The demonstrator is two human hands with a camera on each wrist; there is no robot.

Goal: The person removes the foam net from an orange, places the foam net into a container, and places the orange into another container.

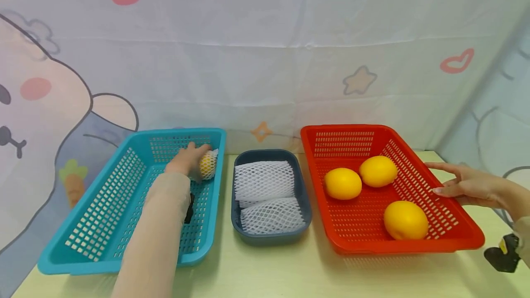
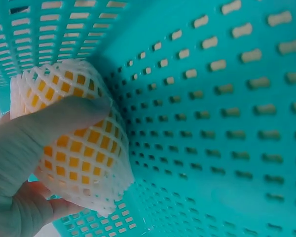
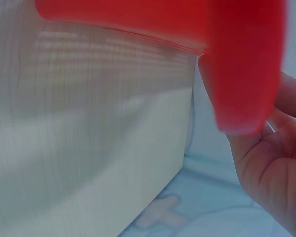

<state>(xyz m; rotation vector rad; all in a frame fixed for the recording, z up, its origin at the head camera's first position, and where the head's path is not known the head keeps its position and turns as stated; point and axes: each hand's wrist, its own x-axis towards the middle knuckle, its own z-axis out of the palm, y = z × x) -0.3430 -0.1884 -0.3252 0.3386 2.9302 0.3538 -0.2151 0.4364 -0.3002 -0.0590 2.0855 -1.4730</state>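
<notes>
My left hand (image 1: pixel 187 159) reaches into the back right corner of the teal basket (image 1: pixel 221 183). It holds a yellow fruit (image 2: pixel 91 145) wrapped in a white foam net, thumb across the net in the left wrist view. The fruit sits close to the basket's side wall. My right hand (image 1: pixel 476 185) is at the right rim of the red basket (image 1: pixel 331 229), with the rim between thumb and fingers in the right wrist view. Inside that basket lie three bare yellow fruits, one at left (image 1: pixel 342 183), one behind (image 1: pixel 378 171) and one near the front (image 1: pixel 406 220).
Between the baskets stands a dark blue-grey tray (image 1: pixel 271 239) with white foam nets (image 1: pixel 265 180) in two piles. All stand on a pale wooden table (image 1: pixel 256 270). A printed cloth (image 1: pixel 248 59) hangs right behind them. The baskets have raised, slotted walls.
</notes>
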